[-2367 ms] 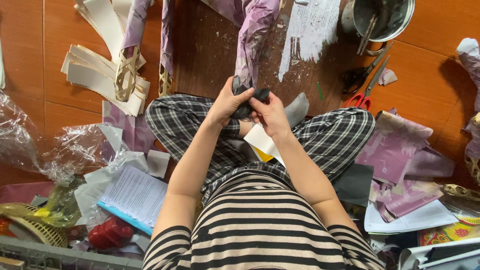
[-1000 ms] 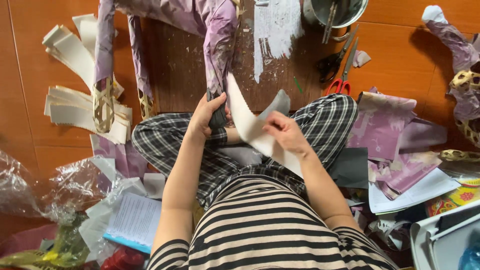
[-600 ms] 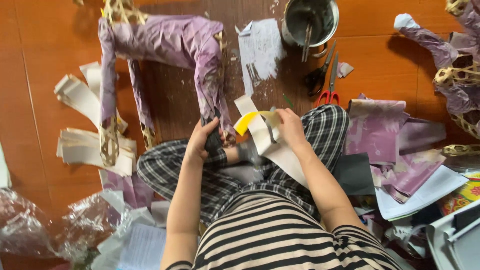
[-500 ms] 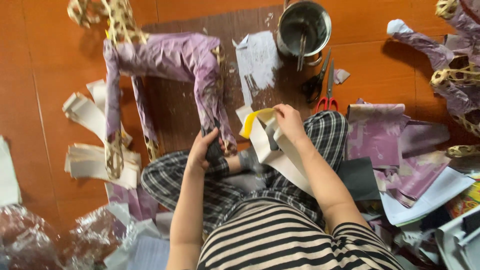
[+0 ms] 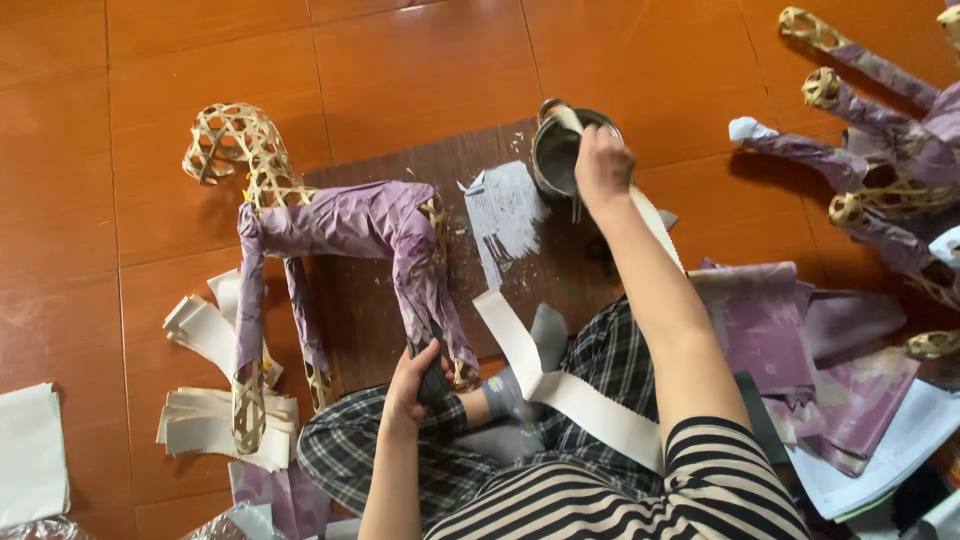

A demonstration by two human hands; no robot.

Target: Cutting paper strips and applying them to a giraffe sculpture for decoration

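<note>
Left hand (image 5: 412, 378) closed around rear leg of woven animal frame (image 5: 340, 225), frame laid on dark board (image 5: 520, 300), purple paper wrapped over body, bare lattice left at head. Right hand (image 5: 602, 165) clenched on end of white paper strip (image 5: 560, 385), held over rim of metal pot (image 5: 556, 155) at board's far edge. Strip draped back across lap. Open floor seen beyond pot; stacked paper strips (image 5: 215, 420) crowded at left, purple sheets (image 5: 790, 340) at right.

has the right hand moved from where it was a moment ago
Yes. The right hand has gone forward from the lap, where it handled the white paper strip, out to the metal pot on the dark board, now over its rim.
</note>
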